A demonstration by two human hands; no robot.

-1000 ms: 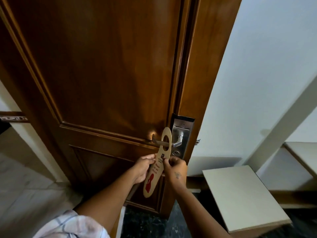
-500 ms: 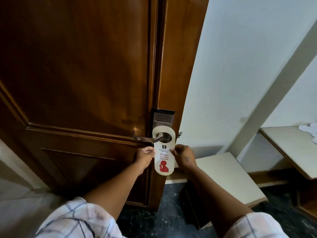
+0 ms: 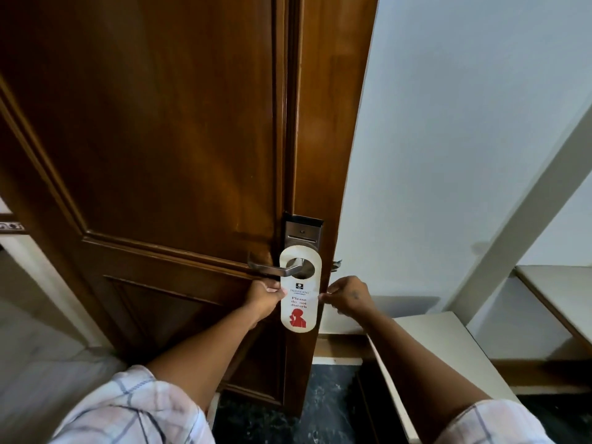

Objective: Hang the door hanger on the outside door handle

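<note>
door hanger (image 3: 300, 291) hangs on the door handle (image 3: 275, 269), hole looped over the lever, card flat against the wooden door (image 3: 153, 155) at about 6 o'clock from the lock plate (image 3: 302, 233). left hand (image 3: 264, 298) pinches the card's 9 o'clock edge; right hand (image 3: 347, 298) has fingertips pressed together at its 3 o'clock edge, contact hard to confirm. step looks like final straightening; next likely just a clean let-go without tugging. handle base is hidden by the card, small print blurred.
</note>
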